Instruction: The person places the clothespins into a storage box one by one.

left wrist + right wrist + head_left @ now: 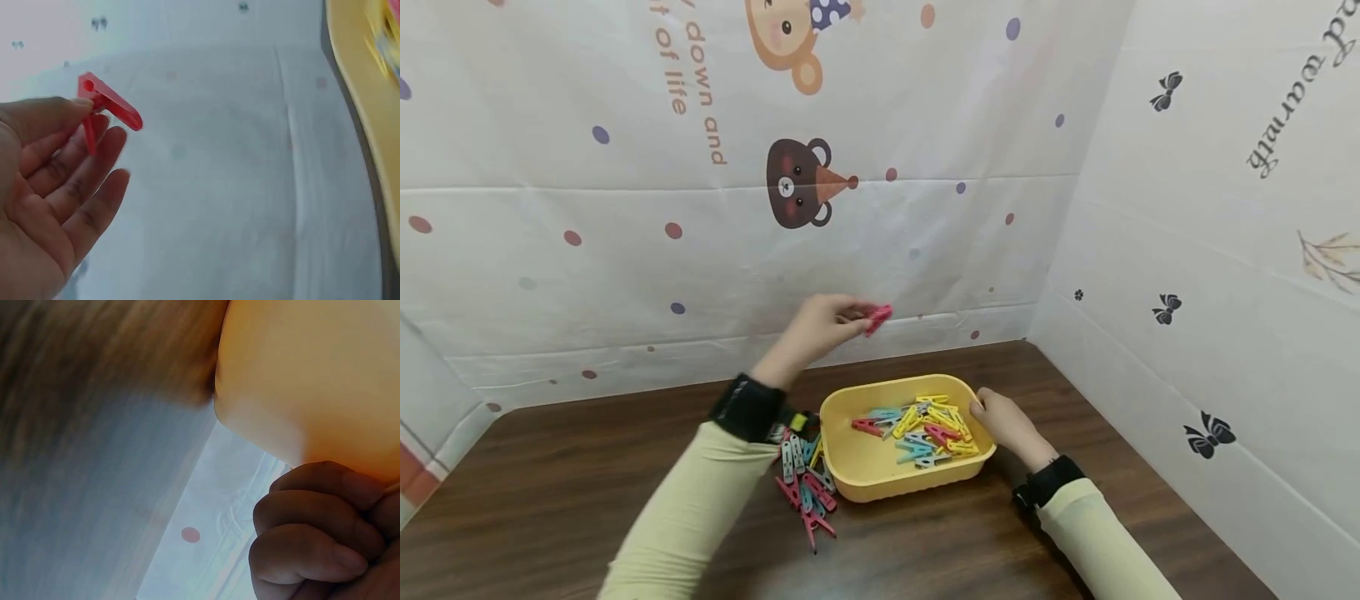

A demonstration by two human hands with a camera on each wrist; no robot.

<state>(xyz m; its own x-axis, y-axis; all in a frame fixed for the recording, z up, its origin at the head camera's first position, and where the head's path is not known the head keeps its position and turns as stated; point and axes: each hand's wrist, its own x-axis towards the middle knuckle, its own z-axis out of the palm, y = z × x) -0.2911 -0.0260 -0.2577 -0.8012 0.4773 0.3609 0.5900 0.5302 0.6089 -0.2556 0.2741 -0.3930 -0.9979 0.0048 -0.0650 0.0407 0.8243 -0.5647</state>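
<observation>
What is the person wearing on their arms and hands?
Both arms have long pale yellow sleeves. Each wrist wears a black band: one on the left, one on the right. The left hand and right hand are bare, no gloves.

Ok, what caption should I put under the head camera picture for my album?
Left hand pinches a red clothespin in the air while the right hand grips the yellow tray of colourful pegs.

Even, bright, soft light with faint shadows; the head view is sharp, but both wrist views are motion-blurred beyond each grip.
</observation>
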